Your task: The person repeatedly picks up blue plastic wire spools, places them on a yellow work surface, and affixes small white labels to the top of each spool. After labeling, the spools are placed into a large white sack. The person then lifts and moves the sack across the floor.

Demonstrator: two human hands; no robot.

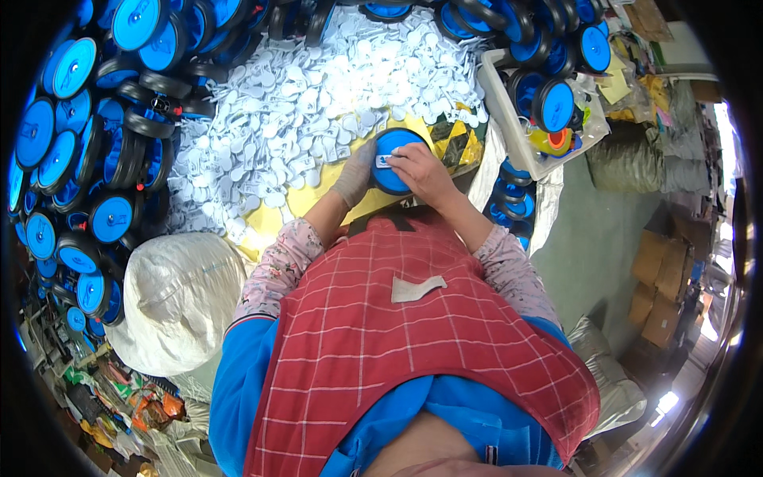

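A blue toy wheel point(395, 141) with a black tyre is held up before my chest, its round face turned toward me. My left hand point(354, 176), in a pale grey glove, is closed round the wheel's left edge. On the wheel's face lies a small white label-like piece point(382, 161) with a dark mark. The fingers of my bare right hand point(424, 172) are closed together at that piece's right end and partly cover it. Beyond the wheel, many flat white plastic pieces point(294, 103) with rounded ends are heaped on a yellow surface point(306, 195).
Blue wheels with black tyres point(111, 219) are piled at the left and far edge. A white bin point(497, 99) at the right holds more wheels and a coloured ring. A white sack point(179, 298) stands at my left. Cardboard boxes point(660, 270) sit on the floor at right.
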